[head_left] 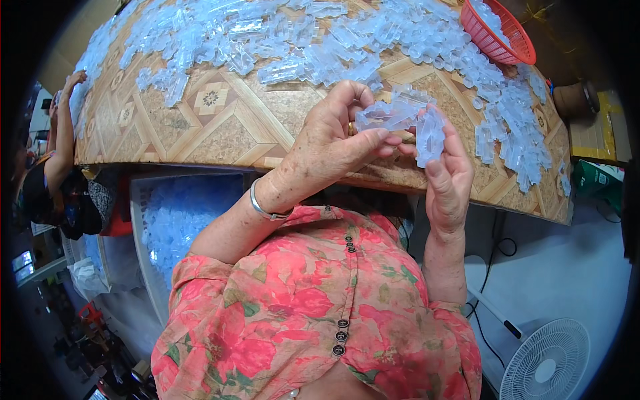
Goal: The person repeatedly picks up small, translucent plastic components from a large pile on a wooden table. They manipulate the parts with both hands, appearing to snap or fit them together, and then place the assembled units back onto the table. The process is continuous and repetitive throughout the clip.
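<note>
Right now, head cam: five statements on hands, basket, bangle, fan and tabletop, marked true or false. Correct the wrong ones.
1. The left hand and right hand both hold translucent plastic pieces. True.
2. The basket at upper right is blue. False: the basket is red.
3. The silver bangle is on the right wrist. False: the silver bangle is on the left wrist.
4. A white fan is at lower right. True.
5. The tabletop is plain white. False: the tabletop has a brown geometric pattern.
</note>
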Demonstrator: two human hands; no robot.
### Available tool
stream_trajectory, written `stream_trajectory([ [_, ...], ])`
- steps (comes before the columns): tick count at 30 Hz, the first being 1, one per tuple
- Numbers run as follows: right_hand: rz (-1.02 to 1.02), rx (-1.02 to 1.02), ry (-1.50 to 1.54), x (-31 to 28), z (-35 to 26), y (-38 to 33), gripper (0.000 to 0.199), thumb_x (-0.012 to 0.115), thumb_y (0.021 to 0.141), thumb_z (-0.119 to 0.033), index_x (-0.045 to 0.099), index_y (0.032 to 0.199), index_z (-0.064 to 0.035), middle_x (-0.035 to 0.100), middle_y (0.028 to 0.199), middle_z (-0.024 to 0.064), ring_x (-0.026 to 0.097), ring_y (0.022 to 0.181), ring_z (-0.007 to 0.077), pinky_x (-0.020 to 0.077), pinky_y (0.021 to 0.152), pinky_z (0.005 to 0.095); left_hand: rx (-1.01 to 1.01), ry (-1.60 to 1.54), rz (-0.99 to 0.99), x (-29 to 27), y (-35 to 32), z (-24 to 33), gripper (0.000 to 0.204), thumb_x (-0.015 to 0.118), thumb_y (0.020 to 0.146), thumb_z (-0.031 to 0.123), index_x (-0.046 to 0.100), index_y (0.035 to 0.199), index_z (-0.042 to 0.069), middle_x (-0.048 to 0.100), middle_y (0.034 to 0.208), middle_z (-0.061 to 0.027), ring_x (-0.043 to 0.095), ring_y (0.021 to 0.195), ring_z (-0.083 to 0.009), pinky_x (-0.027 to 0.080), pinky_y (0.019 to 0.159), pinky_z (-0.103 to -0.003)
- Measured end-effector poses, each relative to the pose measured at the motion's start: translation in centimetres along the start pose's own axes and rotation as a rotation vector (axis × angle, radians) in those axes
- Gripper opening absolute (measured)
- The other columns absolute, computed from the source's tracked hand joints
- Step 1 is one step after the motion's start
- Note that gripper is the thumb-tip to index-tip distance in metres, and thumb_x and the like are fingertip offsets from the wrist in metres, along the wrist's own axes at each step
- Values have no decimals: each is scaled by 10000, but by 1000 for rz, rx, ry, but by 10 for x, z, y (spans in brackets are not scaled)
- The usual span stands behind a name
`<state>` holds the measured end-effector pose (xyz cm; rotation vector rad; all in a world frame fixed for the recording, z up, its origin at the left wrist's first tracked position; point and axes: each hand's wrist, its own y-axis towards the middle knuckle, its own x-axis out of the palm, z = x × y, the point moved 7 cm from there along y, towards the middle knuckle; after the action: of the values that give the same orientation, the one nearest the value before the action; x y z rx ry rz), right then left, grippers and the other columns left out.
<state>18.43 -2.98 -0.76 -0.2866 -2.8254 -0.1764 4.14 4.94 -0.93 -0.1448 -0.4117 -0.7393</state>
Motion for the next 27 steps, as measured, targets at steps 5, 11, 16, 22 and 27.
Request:
stream_trajectory([
  [5,13,20,157,-11,0,-1,934,774,847,-439,352,1480,104,508,1442,199,584,1251,239,496,1026,362,-111,-142,25,8,-3,12,203,584,1024,130,450,1129,20,611,1205,-152,668,1131,-267,599,908,-308],
  [11,-6,13,112,-13,1,0,965,776,834,-485,356,1487,87,514,1442,201,575,1268,246,510,1012,375,-92,-73,-38,13,-5,7,199,522,1049,153,500,1182,6,578,1255,-131,613,1222,-270,554,991,-339],
  [16,-41,-7,80,-12,-1,3,972,820,814,-429,343,1502,67,502,1456,199,595,1239,253,501,1029,382,-144,2,-104,20,-9,11,439,538,1031,121,420,1428,-22,506,1398,-130,555,1295,-266,506,1050,-348],
  [22,41,-112,-197,-6,-13,-3,886,852,795,-202,365,1498,30,523,1437,177,628,1189,251,533,993,364,-199,-297,-122,23,-12,-2,637,527,992,61,262,1568,3,335,1580,-141,470,1372,-281,391,1162,-402],
  [27,48,-141,-277,-3,-16,-2,847,842,780,-176,400,1474,28,532,1429,164,621,1199,250,569,934,356,-198,-243,-132,29,-10,2,669,526,960,26,256,1571,3,270,1614,-136,382,1433,-247,332,1199,-408],
])
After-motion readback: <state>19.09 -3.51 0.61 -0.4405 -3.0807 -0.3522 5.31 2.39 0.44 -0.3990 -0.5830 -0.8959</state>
